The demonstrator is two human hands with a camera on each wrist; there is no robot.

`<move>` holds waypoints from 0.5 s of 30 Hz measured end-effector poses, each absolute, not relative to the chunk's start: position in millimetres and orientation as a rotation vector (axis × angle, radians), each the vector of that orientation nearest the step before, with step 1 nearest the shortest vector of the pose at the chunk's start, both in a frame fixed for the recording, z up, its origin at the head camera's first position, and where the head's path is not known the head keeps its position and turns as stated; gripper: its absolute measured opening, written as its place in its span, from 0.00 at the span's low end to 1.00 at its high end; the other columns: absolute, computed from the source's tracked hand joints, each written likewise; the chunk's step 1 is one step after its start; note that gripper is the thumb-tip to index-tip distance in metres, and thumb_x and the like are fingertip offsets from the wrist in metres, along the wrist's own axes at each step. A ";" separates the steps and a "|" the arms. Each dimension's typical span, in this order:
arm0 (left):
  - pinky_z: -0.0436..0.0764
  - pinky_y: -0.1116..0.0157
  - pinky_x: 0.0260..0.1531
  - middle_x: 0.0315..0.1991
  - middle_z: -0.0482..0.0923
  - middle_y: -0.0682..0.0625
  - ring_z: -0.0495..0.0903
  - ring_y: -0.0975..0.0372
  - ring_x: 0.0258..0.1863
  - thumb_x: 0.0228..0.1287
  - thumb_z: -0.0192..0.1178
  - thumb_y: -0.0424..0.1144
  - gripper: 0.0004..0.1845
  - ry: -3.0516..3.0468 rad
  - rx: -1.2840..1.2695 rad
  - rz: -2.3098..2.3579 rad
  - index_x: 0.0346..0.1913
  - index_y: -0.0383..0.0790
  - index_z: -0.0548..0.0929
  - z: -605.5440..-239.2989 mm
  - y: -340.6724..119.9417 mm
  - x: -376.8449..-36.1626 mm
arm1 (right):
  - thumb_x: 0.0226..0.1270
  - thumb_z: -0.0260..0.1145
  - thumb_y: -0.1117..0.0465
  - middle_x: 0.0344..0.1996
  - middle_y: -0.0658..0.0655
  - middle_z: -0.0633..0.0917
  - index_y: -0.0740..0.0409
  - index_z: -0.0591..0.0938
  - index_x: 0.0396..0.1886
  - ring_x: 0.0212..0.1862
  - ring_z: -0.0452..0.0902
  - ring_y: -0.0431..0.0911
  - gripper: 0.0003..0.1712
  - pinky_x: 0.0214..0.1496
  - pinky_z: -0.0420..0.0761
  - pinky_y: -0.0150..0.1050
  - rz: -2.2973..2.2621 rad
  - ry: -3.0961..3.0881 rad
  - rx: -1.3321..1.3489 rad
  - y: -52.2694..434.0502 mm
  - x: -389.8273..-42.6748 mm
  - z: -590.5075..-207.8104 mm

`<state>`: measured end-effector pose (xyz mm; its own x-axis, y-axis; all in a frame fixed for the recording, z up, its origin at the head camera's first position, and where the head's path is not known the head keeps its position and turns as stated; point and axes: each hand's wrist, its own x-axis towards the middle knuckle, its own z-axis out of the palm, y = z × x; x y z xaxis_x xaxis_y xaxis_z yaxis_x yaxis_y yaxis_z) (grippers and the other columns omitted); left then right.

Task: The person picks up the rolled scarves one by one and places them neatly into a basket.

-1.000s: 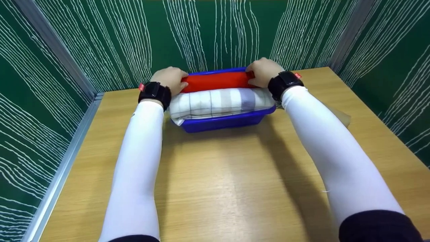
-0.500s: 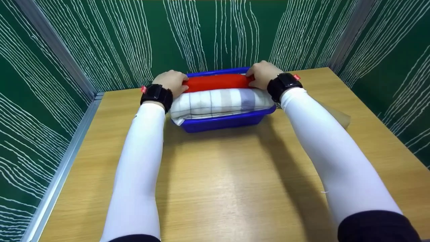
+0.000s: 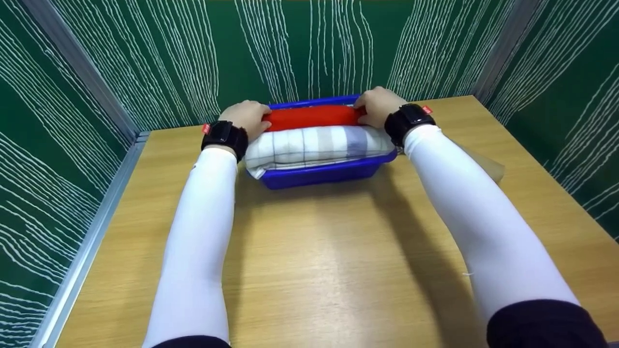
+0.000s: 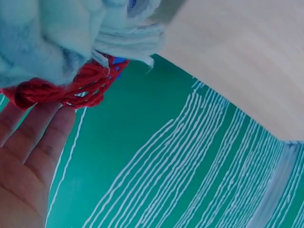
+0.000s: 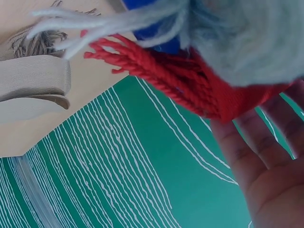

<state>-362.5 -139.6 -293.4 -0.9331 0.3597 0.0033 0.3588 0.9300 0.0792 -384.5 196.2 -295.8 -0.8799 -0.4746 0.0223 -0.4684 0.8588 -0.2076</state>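
A folded red fringed scarf (image 3: 312, 117) lies along the far side of a blue plastic bin (image 3: 319, 178). In front of it, a folded white plaid scarf (image 3: 324, 145) with grey and beige stripes bulges over the near rim. My left hand (image 3: 245, 118) pinches the red scarf's left end, thumb on the near side. At the right end my right hand (image 3: 382, 105) does the same. Both wrist views show fingers against the red cloth from behind; red fringe (image 4: 90, 85) hangs beside the left fingers, and more red fringe (image 5: 142, 66) beside the right ones.
A beige folded cloth (image 5: 33, 80) with fringe lies on the wooden table (image 3: 300, 251), right of the bin and partly behind my right forearm. Green walls (image 3: 333, 48) with white wavy lines stand close behind the bin and along both sides.
Both hands have shifted slightly toward me with the red scarf, and more of the bin's far rim shows behind it. The plaid scarf has hardly moved.
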 end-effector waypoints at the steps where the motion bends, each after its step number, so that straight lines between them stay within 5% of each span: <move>1: 0.75 0.46 0.77 0.71 0.81 0.37 0.79 0.44 0.70 0.84 0.56 0.44 0.25 3.077 0.573 0.119 0.75 0.38 0.79 -292.8 -139.7 -362.2 | 0.74 0.70 0.66 0.62 0.74 0.86 0.70 0.84 0.67 0.63 0.84 0.68 0.24 0.72 0.81 0.60 -0.317 3.005 -0.778 196.3 -384.3 -294.9; 8: 0.78 0.46 0.74 0.67 0.83 0.38 0.80 0.45 0.65 0.83 0.59 0.47 0.26 3.093 0.563 0.116 0.74 0.39 0.80 -292.2 -141.2 -362.3 | 0.73 0.69 0.66 0.55 0.72 0.89 0.69 0.86 0.63 0.53 0.85 0.64 0.22 0.63 0.84 0.58 -0.306 3.033 -0.804 199.7 -384.4 -295.8; 15: 0.78 0.45 0.72 0.67 0.82 0.37 0.80 0.45 0.66 0.82 0.59 0.48 0.26 3.102 0.566 0.113 0.74 0.38 0.79 -287.2 -142.4 -358.0 | 0.73 0.70 0.66 0.61 0.72 0.87 0.69 0.85 0.65 0.62 0.85 0.67 0.24 0.72 0.81 0.61 -0.315 3.051 -0.850 206.1 -385.5 -294.2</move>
